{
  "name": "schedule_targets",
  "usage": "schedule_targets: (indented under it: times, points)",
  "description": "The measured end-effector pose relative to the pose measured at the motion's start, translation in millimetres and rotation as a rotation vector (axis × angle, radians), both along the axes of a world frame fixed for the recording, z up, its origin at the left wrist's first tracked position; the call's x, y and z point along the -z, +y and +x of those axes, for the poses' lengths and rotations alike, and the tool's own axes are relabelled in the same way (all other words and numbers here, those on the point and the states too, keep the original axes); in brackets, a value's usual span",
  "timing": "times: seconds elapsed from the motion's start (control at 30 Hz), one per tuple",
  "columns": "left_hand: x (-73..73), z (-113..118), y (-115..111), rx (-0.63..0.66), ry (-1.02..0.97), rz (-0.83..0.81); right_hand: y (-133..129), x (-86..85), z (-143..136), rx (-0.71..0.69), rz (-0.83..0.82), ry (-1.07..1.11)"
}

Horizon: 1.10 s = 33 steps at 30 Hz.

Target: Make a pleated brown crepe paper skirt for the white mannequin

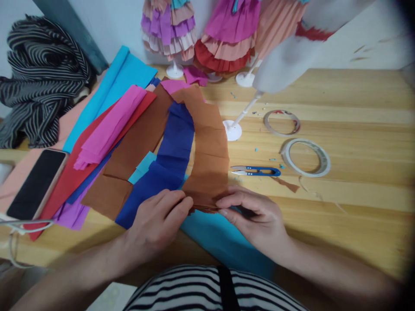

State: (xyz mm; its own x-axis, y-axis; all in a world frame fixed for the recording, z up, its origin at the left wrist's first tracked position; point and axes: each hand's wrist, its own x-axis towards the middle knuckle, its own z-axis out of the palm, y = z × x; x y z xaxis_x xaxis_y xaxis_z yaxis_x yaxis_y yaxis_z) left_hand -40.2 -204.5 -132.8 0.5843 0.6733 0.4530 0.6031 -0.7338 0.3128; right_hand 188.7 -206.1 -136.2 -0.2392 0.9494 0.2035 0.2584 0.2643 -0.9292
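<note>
A brown paper strip [210, 147] curves down the middle of the table, its near end gathered in small folds. My left hand [160, 216] pinches the left side of that folded end. At its right corner, my right hand [256, 218] grips the strip between thumb and fingertips. A dark blue strip [175, 142] runs beside it on the left and passes near my left hand. Under the folded end and my hands lies a turquoise sheet [223, 242]. Blue thread snips [256, 170] rest to the right of the strip.
Two tape rolls [306, 173] [266, 125] lie at the right. A white mannequin form [282, 65] leans over the back, near ruffled paper dresses [231, 26]. Coloured paper [110, 125], a phone [37, 183] and a striped cloth [42, 82] are at the left.
</note>
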Motion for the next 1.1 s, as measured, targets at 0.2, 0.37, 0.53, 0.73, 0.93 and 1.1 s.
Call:
schedule_targets:
  times: [0.2,0.37,0.53,0.73,0.93,1.1]
  points:
    - [-7.1,8.2,-0.2,-0.086,-0.037,-0.021,-7.0,7.0,2.1,0.041,-0.013,-0.043]
    - [-12.4,10.3,0.4,-0.181,-0.068,0.009,-7.3,4.6,1.8,0.057,-0.012,-0.054]
    - [-11.8,8.7,3.2,-0.151,-0.067,0.056,-4.5,-0.7,0.4,0.068,0.069,-0.058]
    - [-8.7,8.6,2.9,-0.131,-0.126,0.009,-6.2,0.1,0.1,0.095,0.126,-0.047]
    - [-13.3,12.2,3.2,-0.170,-0.249,-0.183,-7.5,0.1,-1.3,0.126,0.059,-0.013]
    - [-17.5,13.9,3.1,-0.169,-0.326,-0.223,-5.9,-0.2,-3.8,0.147,-0.054,0.076]
